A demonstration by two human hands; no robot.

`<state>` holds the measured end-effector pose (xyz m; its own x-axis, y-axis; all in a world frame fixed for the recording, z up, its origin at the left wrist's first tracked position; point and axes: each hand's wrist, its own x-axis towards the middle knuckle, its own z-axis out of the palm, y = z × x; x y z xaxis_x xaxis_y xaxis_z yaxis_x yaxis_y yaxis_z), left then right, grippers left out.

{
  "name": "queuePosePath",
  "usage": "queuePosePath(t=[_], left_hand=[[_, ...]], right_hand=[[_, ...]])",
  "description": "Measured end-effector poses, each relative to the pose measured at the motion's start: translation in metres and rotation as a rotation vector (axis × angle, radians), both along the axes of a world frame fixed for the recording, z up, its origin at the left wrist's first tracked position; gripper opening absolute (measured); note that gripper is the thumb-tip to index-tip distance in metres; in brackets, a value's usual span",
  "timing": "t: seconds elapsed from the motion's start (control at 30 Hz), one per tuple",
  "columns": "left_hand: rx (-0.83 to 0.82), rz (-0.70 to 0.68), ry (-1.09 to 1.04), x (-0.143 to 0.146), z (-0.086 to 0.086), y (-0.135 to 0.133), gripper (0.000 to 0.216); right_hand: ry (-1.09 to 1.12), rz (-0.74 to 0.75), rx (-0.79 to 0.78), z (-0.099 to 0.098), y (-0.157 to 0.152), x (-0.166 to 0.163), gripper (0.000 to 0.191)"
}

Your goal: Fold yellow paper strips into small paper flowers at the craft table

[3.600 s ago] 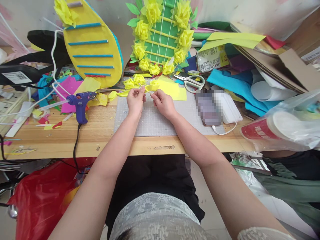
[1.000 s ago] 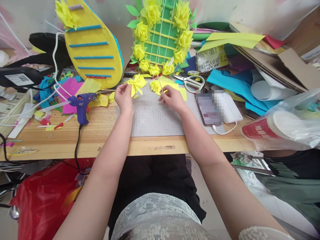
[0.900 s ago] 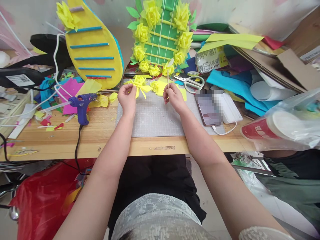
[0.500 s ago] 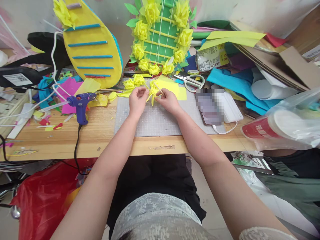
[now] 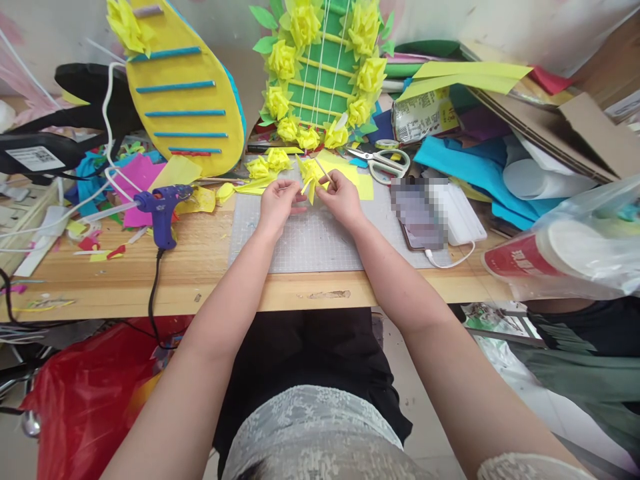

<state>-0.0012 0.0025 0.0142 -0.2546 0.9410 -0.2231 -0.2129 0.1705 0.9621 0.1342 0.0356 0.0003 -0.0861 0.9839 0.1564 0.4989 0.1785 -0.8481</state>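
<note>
My right hand is closed around a yellow paper flower with loose petals hanging down. A thin stick also sticks up from between its fingers. Just left of the flower is my left hand, thumb and forefinger pinched together and the other fingers stretched towards the flower; whatever is in the pinch is too small to make out. Both hands are over a grey cutting mat. Behind them lie finished yellow flowers and yellow paper sheets.
A purple glue gun stands on the left, its cord over the table edge. Scissors, a phone, a white power bank and a bagged cup are to the right. Behind stand a yellow pear-shaped board and a green flower-trimmed one.
The left fingers have drawn away from the flower and now sit slightly lower. The right hand, with the flower and stick, has shifted a little to the right.
</note>
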Motion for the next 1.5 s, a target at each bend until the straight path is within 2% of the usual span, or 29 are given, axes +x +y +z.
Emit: queuePosePath(t=[0.17, 0.33, 0.47, 0.57, 0.73, 0.87, 1.0, 1.23, 1.5], left_hand=[[0.023, 0.016, 0.095, 0.000, 0.000, -0.001, 0.026], [0.141, 0.021, 0.267, -0.003, -0.014, 0.003, 0.032], [0.296, 0.002, 0.454, -0.008, -0.025, 0.007, 0.011], [0.323, -0.003, 0.532, -0.009, -0.029, 0.007, 0.004], [0.318, 0.067, 0.524, -0.006, -0.031, 0.008, 0.006], [0.293, 0.030, 0.443, -0.002, -0.031, 0.008, 0.006], [0.303, 0.012, 0.403, -0.002, -0.029, 0.006, 0.007], [0.409, 0.007, 0.547, -0.003, -0.030, 0.004, 0.008], [0.364, 0.014, 0.482, 0.000, -0.027, 0.002, 0.013]], right_hand=[[-0.069, -0.027, 0.024, 0.001, -0.001, 0.001, 0.014], [-0.105, -0.056, 0.002, 0.002, -0.001, 0.001, 0.012], [-0.097, -0.043, 0.014, -0.001, 0.001, 0.002, 0.012], [-0.116, -0.030, 0.018, -0.005, 0.002, 0.003, 0.012], [-0.140, -0.008, 0.133, 0.000, -0.004, 0.002, 0.023], [-0.224, 0.094, 0.203, 0.007, -0.012, -0.003, 0.025], [-0.257, 0.111, 0.252, 0.007, -0.011, -0.003, 0.024], [-0.292, 0.119, 0.246, 0.006, -0.010, -0.002, 0.023], [-0.282, 0.118, 0.247, 0.009, -0.012, -0.004, 0.022]])
